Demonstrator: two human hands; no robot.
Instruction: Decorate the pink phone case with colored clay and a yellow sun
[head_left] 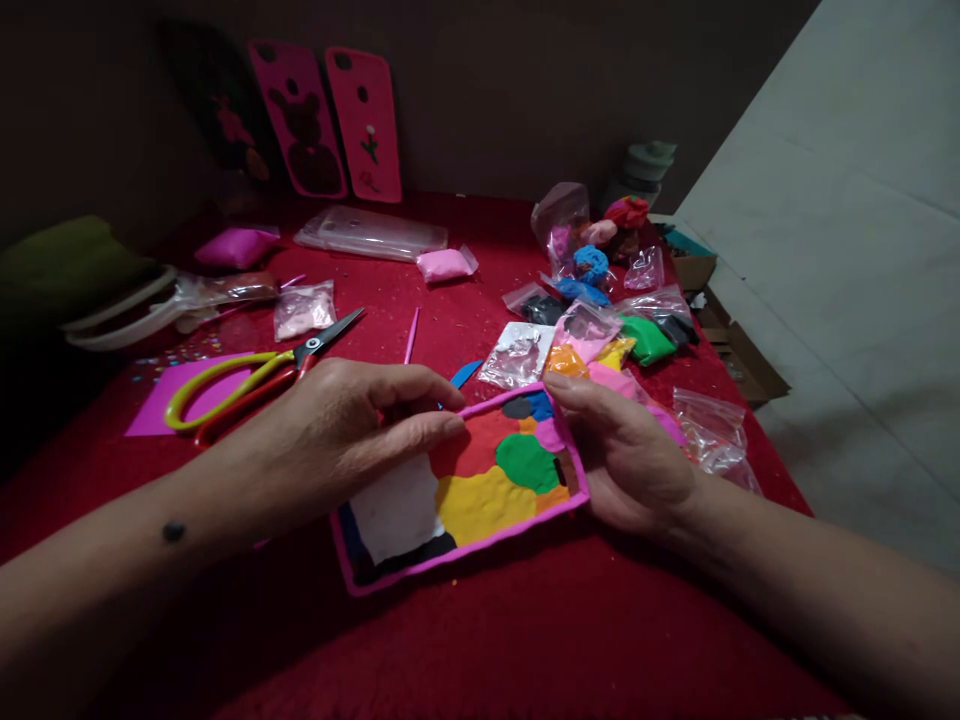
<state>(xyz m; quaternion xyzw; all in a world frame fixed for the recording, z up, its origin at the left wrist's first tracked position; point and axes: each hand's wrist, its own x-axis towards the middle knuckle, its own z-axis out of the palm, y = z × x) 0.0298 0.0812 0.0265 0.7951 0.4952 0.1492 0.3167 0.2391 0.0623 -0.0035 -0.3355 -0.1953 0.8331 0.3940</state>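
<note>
A rectangular panel (480, 500) covered with patches of coloured clay, white, red, yellow, green, blue and black, has a raised pink rim. It is tilted above the red cloth. My right hand (630, 455) grips its right end, thumb on the upper right corner and fingers behind. Over the far edge lies my left hand (375, 415), its thumb and index finger brought close together at the pink rim near the red patch. Its other fingers are hidden, and part of the panel's left side is covered by this hand.
Yellow-and-red scissors (247, 395) lie at the left on a pink sheet (169, 405). Clay packets, including a green one (646, 340), spread at the right. Behind stand decorated phone cases (366, 125). The red table (480, 640) has its right edge above a tiled floor.
</note>
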